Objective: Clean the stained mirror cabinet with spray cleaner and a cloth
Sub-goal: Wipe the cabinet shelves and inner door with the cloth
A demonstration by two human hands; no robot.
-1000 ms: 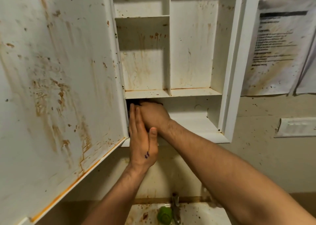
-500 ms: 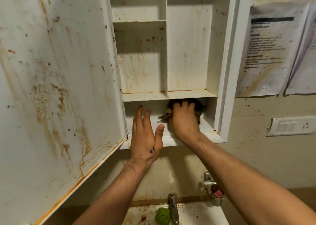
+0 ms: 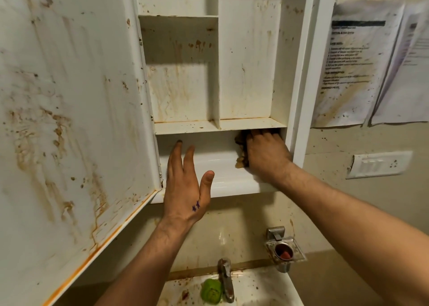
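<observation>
Slid to the bottom shelf's right end, the cloth is gripped by the right hand; leftward, the left hand is spread flat.

The white cabinet door carries rusty orange-brown streaks and specks. Two purple stars mark the left hand; the cloth is brown.

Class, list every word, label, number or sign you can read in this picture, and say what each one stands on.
Printed sheet on the wall: black lines under a dark bar, too blurred to read.
Second sheet beside it: faint print, too blurred to read.
Left hand: two small blue ink stars, no words.
Cabinet, switch plate, cloth in the right hand: no lettering shows.
</observation>
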